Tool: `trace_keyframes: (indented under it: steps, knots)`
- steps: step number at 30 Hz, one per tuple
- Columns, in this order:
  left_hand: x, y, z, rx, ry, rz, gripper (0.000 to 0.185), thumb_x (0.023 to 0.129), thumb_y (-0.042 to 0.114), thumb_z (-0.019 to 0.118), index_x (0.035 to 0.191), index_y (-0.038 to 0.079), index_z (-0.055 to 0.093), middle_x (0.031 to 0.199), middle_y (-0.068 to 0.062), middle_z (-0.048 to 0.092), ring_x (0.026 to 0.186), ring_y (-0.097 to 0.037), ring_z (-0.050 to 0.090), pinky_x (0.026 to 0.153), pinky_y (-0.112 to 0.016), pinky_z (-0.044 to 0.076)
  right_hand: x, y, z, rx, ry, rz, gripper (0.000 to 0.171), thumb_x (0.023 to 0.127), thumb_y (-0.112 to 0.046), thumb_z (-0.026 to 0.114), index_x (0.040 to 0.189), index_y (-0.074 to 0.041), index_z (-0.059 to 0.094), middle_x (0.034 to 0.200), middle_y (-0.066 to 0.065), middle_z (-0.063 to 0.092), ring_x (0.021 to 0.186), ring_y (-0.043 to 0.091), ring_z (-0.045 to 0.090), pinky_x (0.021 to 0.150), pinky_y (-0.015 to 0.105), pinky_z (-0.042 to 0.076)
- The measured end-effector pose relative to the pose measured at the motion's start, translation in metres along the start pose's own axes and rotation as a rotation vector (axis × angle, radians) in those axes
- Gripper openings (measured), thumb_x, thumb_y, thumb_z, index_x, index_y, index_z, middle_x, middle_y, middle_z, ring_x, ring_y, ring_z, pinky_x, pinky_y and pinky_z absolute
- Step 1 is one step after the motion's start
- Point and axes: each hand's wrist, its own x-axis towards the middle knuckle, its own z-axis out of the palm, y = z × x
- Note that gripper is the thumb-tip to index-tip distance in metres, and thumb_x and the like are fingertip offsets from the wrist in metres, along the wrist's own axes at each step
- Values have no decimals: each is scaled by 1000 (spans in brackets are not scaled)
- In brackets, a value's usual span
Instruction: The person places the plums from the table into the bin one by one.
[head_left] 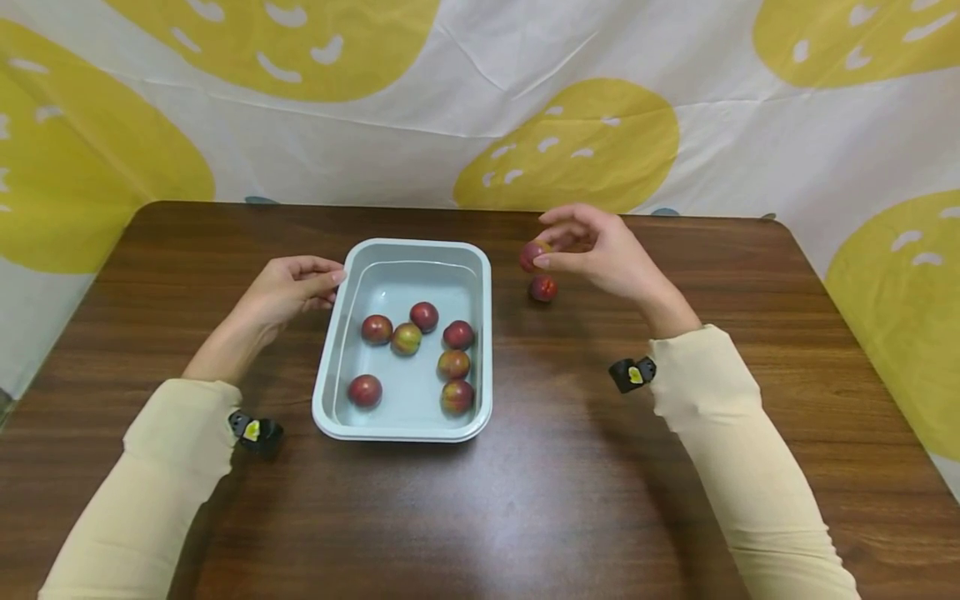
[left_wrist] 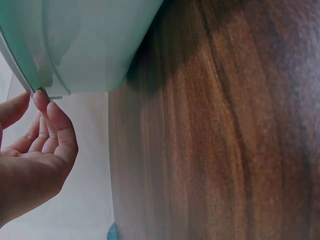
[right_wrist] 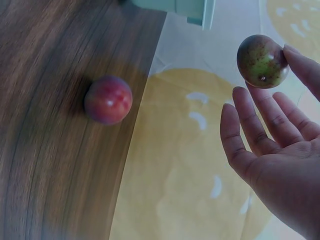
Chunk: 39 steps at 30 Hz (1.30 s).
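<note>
A pale blue plastic tub [head_left: 402, 243] stands left of the table's middle, with several red and yellow-green plums [head_left: 407, 339] spread over its floor. My left hand [head_left: 288, 292] pinches the tub's left rim between thumb and fingers; the left wrist view shows the fingertips at the rim [left_wrist: 22, 82]. To the right of the tub, my right hand [head_left: 592, 250] holds a plum [right_wrist: 262, 61] between thumb and fingertips, raised above the table. Another plum [head_left: 543, 288] lies on the table just below that hand, apart from it.
The brown wooden table [head_left: 570, 500] runs back to a hanging cloth [head_left: 405, 150] printed with yellow shapes. Black wrist cameras are strapped at both sleeves [head_left: 705, 375].
</note>
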Motion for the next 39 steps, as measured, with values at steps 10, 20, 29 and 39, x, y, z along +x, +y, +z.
trace_keyframes:
  steps: [10,20,29,39]
  knots:
    - [5,-8,-2,-21,-1,10,38,87,22,63,112,-7,56,89,-7,61,73,-13,59,67,-23,53,4,-8,9,-5,-33,-38,41,79,-4,70,116,2,53,99,14,65,84,11,61,71,25,47]
    - [0,0,1,3,14,-4,40,89,20,60,115,-10,53,86,-3,61,71,-10,58,68,-22,53,5,-16,21,-19,-55,-23,42,78,-8,72,116,-1,54,99,10,66,86,14,60,69,26,44]
    - [19,-26,-6,-27,13,12,41,85,27,64,112,-3,58,93,-10,62,74,-16,60,68,-26,54,8,-21,32,1,-97,-35,42,78,-7,72,116,-2,54,99,10,66,85,16,61,73,32,46]
    - [53,-69,-15,-64,46,29,47,78,36,71,108,1,60,95,-14,62,74,-18,61,65,-27,54,8,-26,44,55,-140,-54,42,77,-6,73,114,0,54,98,11,66,85,18,59,66,28,49]
